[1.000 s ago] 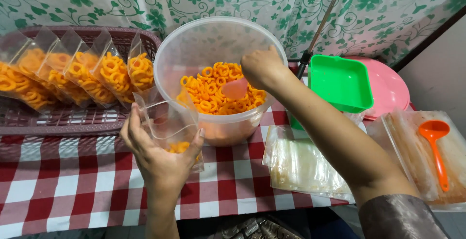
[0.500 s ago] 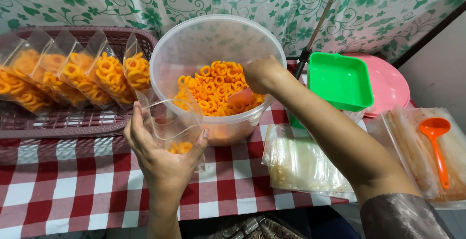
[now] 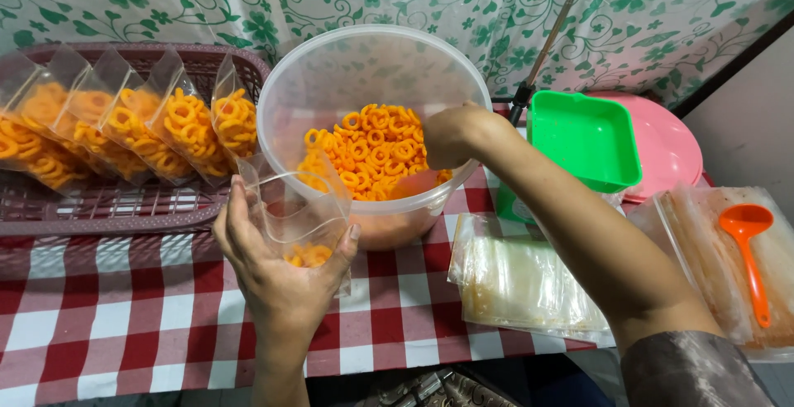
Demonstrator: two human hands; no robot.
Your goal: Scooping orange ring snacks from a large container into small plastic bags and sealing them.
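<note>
Filling step. Left hand (image 3: 281,279) cupped open clear plastic bag (image 3: 299,213) near table's front edge, few orange ring snacks (image 3: 372,152) inside. Right hand (image 3: 451,136) inside round tub (image 3: 331,76), closed on pink scoop (image 3: 411,185). Next move likely called for lifting loaded scoop over bag mouth.

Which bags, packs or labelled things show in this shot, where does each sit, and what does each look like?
Open clear bag: in the left hand, a few orange rings at the bottom.
Filled clear bags: standing in a row in the purple basket, packed with orange rings.
Stack of empty clear bags: flat on the checked cloth, right of the bowl.
Right hand: inside the bowl.
No labels, signs or screens visible.
</note>
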